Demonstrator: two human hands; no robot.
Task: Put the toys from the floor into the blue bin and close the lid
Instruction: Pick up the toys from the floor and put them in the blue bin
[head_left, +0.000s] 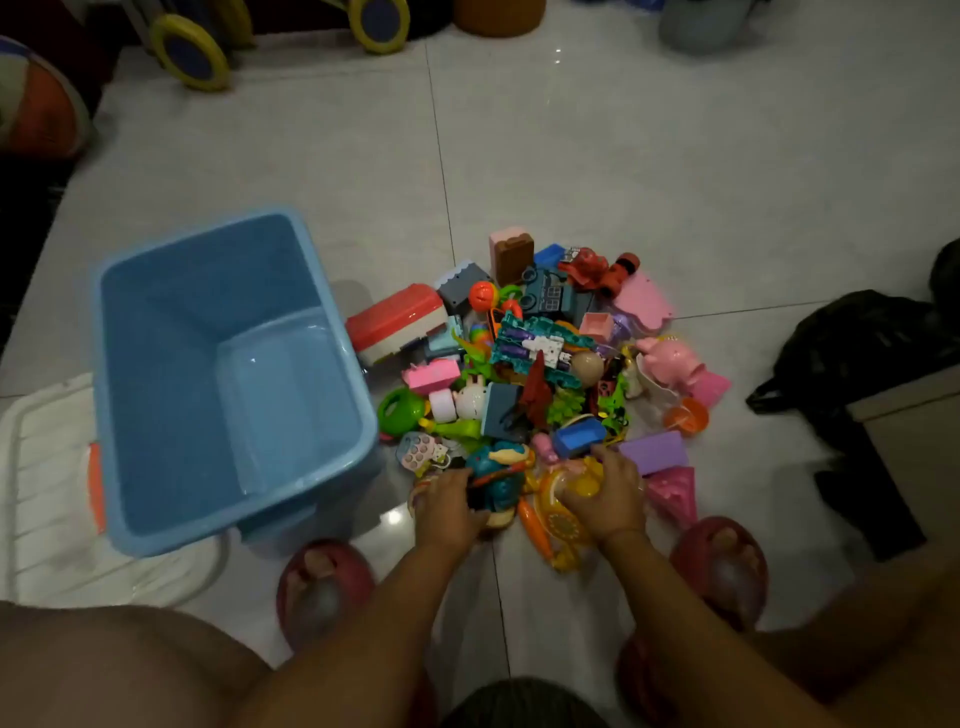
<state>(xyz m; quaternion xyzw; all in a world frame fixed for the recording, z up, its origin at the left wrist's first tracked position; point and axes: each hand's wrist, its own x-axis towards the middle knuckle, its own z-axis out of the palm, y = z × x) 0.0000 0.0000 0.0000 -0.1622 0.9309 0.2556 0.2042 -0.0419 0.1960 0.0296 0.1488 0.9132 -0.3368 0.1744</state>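
A blue bin (156, 395) stands open and empty on the tiled floor at the left. Its white lid (41, 478) with an orange latch lies flat under and beside it. To the bin's right sits a heap of several small plastic toys (540, 364). My left hand (449, 512) curls around a teal toy (496, 473) at the heap's near edge. My right hand (605, 496) curls over a yellow toy (563, 506) beside it. An orange carrot toy (535, 527) lies between my hands.
My feet in red sandals (324, 587) stand on either side of the near floor. A black bag (852, 353) and a low box (909, 441) are at the right. Ride-on toy wheels (189, 52) and a ball (36, 98) line the far edge.
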